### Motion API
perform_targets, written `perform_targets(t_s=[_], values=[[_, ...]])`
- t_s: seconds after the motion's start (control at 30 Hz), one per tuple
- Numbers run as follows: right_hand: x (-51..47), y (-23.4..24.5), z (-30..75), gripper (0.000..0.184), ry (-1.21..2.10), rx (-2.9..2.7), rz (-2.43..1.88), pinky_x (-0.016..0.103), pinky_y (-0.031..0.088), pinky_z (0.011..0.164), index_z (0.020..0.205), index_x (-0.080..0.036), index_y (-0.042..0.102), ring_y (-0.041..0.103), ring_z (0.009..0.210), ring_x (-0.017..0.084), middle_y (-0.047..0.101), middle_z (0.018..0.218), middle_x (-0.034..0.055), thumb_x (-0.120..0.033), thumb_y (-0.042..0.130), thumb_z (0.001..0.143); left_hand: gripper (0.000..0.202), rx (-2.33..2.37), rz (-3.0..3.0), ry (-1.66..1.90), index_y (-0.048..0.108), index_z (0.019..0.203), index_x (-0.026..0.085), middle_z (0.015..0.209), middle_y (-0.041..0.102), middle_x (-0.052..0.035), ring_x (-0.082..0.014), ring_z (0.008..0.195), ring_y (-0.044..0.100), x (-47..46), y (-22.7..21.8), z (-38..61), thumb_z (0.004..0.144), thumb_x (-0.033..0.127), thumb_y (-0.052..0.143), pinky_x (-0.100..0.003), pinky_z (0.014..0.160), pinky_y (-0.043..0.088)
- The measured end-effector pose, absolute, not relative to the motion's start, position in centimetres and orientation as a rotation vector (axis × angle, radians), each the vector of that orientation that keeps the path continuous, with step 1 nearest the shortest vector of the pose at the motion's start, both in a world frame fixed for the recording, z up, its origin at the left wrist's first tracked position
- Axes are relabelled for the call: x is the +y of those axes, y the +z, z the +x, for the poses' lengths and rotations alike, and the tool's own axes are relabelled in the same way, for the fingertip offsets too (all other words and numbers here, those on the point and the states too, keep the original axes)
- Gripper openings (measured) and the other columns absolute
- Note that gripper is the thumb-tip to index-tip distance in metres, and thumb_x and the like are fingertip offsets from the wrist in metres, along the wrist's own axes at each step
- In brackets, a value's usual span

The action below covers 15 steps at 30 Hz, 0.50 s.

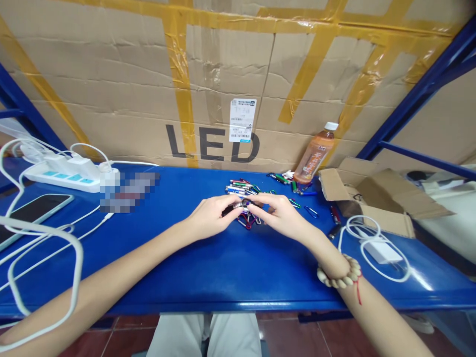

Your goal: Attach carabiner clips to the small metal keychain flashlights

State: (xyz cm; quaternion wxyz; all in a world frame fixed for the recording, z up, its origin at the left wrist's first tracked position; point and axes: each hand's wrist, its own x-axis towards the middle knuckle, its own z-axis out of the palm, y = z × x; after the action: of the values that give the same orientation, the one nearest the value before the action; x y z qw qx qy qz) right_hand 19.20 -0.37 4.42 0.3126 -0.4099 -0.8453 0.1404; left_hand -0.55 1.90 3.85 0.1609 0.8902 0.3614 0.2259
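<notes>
Flashlight (pixel 244 203), as the small, slim piece seemed to be, was held between two bare hands over a loose pile of similar pieces, near the middle of the blue table (pixel 178 282). What showed of it was dark, nearly black, with a shiny silvery section on its left; fingers covered most of the rest, so its length and ends could not be made out, nor whether it was whole or in two parts. The left hand (pixel 215 214) pinched the silvery side, thumb and forefinger close together. The right hand (pixel 278 213) gripped the dark side in the same narrow way. Small metal tubes (pixel 238 190) in silver, blue and green lay just beyond the fingers, and red and purple clips (pixel 245 223) showed beneath them. Farther back on the right, a bottle (pixel 314 154) of orange-brown drink stood near an open carton (pixel 392 198).
</notes>
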Motion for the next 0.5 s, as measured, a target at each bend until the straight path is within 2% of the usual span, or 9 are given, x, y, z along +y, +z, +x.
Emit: perform_targets(t_s=[0.13,0.27,0.4,0.5], values=[[-0.3,4.5,19.8,0.031,0.671,-2.462,-1.211,0.019,0.034,0.053,0.074,-0.012,0.065,0.044,0.054,0.007,0.055,0.059,-0.0011,-0.042,0.058,0.079,0.021,1.015,2.791,0.238,0.061,0.083,0.021,0.082,0.065,-0.0014,-0.0169,0.076,0.059,2.1,4.4,-0.9,0.084,0.038,0.047,-0.023,0.059,0.036],[-0.2,3.9,19.8,0.04,0.7,-2.588,-1.287,0.019,0.025,0.046,0.058,-0.012,0.058,0.033,0.048,0.005,0.047,0.05,-0.0034,-0.046,0.058,0.077,0.017,1.043,2.82,0.103,0.06,0.086,0.021,0.081,0.062,-0.0019,-0.0173,0.075,0.058,2.0,3.8,-0.8,0.079,0.037,0.055,-0.023,0.058,0.036],[-0.1,4.0,19.8,0.036,0.624,-2.519,-1.394,0.019,0.028,0.046,0.063,-0.014,0.064,0.045,0.05,0.007,0.059,0.058,-0.0006,-0.048,0.058,0.076,0.014,0.967,2.933,0.244,0.058,0.085,0.02,0.084,0.062,-0.0025,-0.0187,0.082,0.055,2.4,3.0,-1.0,0.081,0.033,0.057,-0.024,0.061,0.039],[-0.1,5.1,20.8,0.033,0.404,-2.396,-1.489,0.019,0.03,0.048,0.069,-0.018,0.068,0.052,0.054,0.009,0.064,0.063,0.0008,-0.048,0.057,0.077,0.014,0.936,3.064,0.365,0.058,0.086,0.018,0.089,0.061,-0.0036,-0.0193,0.085,0.053,2.7,2.7,-1.1,0.081,0.031,0.057,-0.025,0.063,0.04]])
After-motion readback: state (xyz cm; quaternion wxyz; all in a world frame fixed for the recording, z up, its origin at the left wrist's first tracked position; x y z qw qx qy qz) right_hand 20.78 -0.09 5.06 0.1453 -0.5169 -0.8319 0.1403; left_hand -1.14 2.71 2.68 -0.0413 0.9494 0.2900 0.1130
